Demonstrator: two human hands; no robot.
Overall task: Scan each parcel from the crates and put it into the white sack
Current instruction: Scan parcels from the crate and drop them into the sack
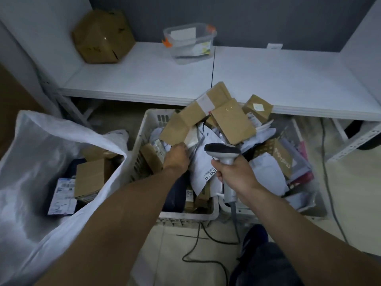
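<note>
The left hand [177, 155] reaches into the white crate [147, 129], its fingers curled round the edge of a pale parcel [191, 141] that lies on the heap just past its knuckles; the fingertips themselves are hidden behind the hand. Just right of it, the right hand [234, 174] is clenched round the grip of the scanner [223, 151], whose dark-topped head stands above that fist and leans toward the left hand. Between the two hands lies a white mailer [201, 162] with a printed label near the right thumb. Beyond both hands, brown boxes [223, 114] are piled above the crate's rim, tilted against each other. To the right of the right hand a clear crate [317, 205] holds more parcels, touching or nearly touching the white one. To the left of the left forearm the sack [31, 162] stands open, and inside it lie a brown carton [90, 178] and a flat labelled packet [62, 195] beside it. Far past the hands runs a white table [144, 79], bearing a battered cardboard box [103, 36] and a clear tub [189, 42], well apart. From below the right fist the scanner's cable [195, 250] drops to the floor and loops there.
</note>
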